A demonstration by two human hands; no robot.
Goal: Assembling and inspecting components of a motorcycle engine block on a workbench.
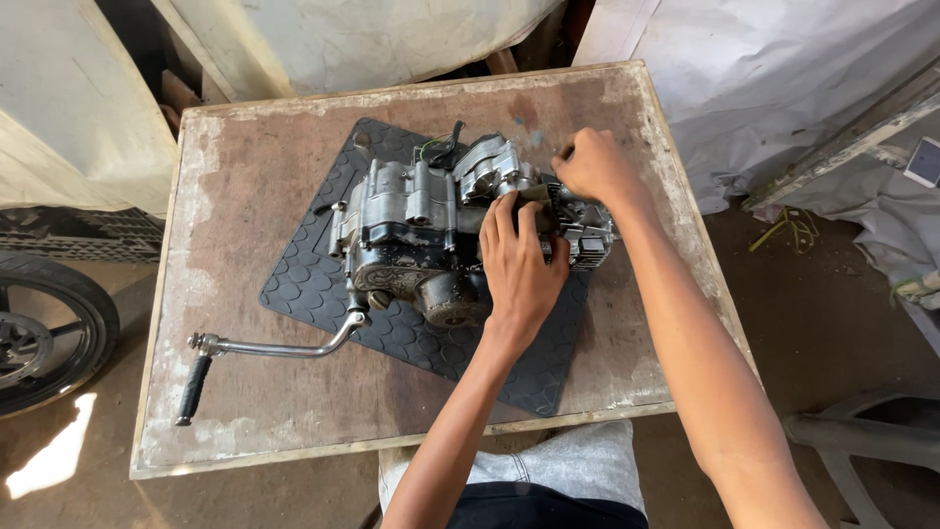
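Where the left hand (519,269) lies flat with fingers spread across the near side of the motorcycle engine (460,230), it presses down rather than closing on anything, palm over the dark round side cover. The engine looks a heavy, rigid lump of cast metal, greasy and dull grey, likely slick in places; I judge it best held by the broad casing or the finned cylinder (585,235), not by the thin wires (443,149) at its far edge. To the left of that palm the chrome kick-start lever (274,348) sweeps out, ending in a ribbed black rubber grip. Beneath lies a black rubber mat (323,284) with a hexagon tread, on a worn, pale-scuffed wooden table (245,186). Just beyond and to the right of the flat palm, the right hand (592,165) is clenched at the engine's far top; what it pinches is hidden.
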